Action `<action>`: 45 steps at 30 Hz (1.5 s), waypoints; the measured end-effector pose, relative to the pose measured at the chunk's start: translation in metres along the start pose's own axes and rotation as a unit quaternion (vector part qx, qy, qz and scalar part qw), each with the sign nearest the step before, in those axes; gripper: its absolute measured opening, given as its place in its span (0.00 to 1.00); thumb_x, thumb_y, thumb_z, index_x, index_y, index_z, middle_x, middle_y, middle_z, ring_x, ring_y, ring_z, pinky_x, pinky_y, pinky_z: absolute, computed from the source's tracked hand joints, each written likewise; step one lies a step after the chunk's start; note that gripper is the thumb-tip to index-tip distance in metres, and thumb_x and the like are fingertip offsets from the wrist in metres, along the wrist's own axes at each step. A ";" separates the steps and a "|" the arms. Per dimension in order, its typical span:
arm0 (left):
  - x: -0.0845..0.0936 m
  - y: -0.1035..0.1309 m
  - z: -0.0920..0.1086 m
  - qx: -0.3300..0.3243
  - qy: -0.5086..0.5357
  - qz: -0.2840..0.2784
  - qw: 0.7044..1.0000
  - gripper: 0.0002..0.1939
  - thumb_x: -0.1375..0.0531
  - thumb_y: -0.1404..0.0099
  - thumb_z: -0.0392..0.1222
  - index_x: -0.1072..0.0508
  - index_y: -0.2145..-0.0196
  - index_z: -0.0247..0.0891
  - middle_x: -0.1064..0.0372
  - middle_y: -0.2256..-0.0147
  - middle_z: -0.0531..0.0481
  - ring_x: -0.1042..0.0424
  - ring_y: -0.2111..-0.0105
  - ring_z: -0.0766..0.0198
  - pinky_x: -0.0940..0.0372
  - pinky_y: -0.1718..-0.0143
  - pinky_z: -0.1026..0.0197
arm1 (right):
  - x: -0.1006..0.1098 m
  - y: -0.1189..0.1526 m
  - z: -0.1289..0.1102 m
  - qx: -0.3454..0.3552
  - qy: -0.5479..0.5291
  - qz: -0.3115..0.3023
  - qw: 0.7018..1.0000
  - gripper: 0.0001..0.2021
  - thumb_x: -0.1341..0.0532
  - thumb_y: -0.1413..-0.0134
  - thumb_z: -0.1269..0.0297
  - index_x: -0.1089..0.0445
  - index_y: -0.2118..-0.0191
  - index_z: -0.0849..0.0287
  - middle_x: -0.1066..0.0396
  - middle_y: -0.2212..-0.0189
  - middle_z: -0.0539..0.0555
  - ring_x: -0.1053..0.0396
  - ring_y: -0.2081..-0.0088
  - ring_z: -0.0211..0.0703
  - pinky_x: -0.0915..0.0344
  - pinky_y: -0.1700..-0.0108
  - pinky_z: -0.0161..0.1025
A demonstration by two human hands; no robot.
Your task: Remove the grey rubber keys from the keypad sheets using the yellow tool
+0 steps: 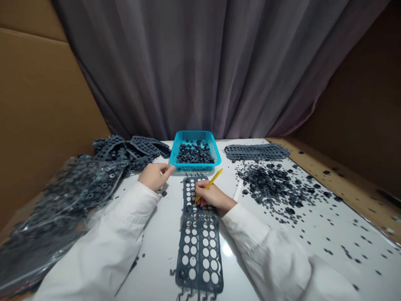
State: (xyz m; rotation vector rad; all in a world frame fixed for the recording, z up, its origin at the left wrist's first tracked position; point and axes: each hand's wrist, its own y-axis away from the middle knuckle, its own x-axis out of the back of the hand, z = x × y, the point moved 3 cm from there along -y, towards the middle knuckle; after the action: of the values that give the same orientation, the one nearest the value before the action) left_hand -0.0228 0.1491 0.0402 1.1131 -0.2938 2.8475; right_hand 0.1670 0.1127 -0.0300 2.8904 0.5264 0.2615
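Observation:
A dark rubber sheet (199, 251) with rows of round holes lies lengthwise in front of me on the white table. My right hand (207, 193) rests over its upper half, fingers wrapped round a slim yellow pen (215, 178) held at a slant, its lower end down at the sheet. My left hand (155, 176) is beside the near left corner of a turquoise basket (218, 156). Its thumb and fingers are drawn together; anything between them is too small to make out. A few holes of the sheet still carry dark rings, such as the rubber ring (183, 273) at lower left.
Small black rings (196, 152) fill the basket. Holed sheets (140, 150) are heaped behind a clear bag of rings (75, 188) on the left. To the right lie stacked sheets (257, 151), scattered black bits (275, 184) and a white stick (238, 189). A grey curtain (188, 67) hangs behind.

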 end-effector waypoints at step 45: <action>-0.042 0.148 0.036 -0.302 -0.048 -0.158 0.939 0.20 0.36 0.53 0.50 0.31 0.62 0.40 0.33 0.62 0.45 0.36 0.60 0.53 0.43 0.59 0.53 | -0.006 0.067 0.008 0.077 -0.106 0.130 0.983 0.04 0.46 0.59 0.66 0.40 0.78 0.59 0.36 0.88 0.45 0.41 0.87 0.32 0.45 0.83 0.28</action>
State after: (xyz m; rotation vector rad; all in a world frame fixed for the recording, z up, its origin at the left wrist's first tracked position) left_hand 0.0121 -0.0027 0.0150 1.0406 -0.8408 2.1891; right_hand 0.1851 0.0476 -0.0235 3.0854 0.1375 -0.0538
